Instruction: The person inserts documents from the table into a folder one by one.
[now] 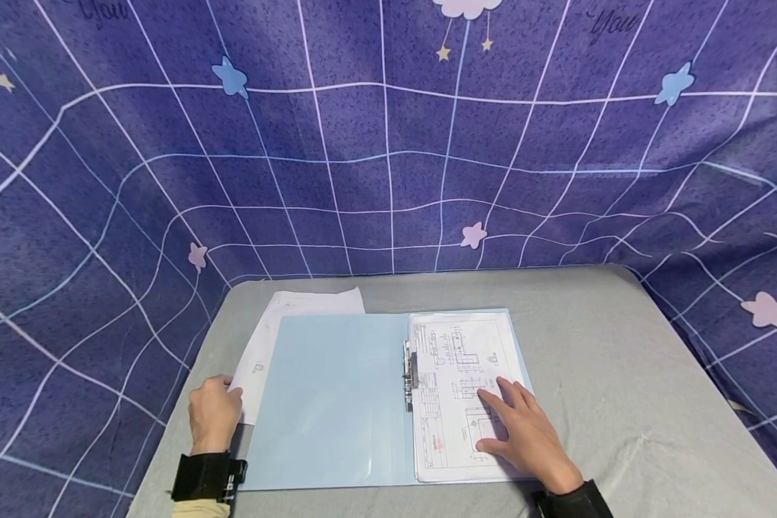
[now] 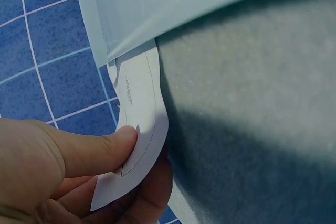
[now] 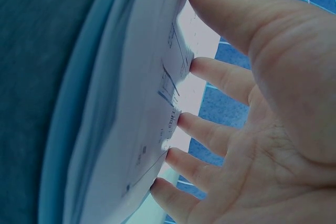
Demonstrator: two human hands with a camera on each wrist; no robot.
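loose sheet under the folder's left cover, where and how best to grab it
The loose sheet is probably best pinched at its left edge, coming from the left, gripping above and below: the folder overlaps its right part, but that edge sticks out. The left hand pinches it there, the paper bending.

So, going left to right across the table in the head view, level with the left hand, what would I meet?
Left hand → loose white sheet → blue folder cover → metal clip → printed drawings → right hand.
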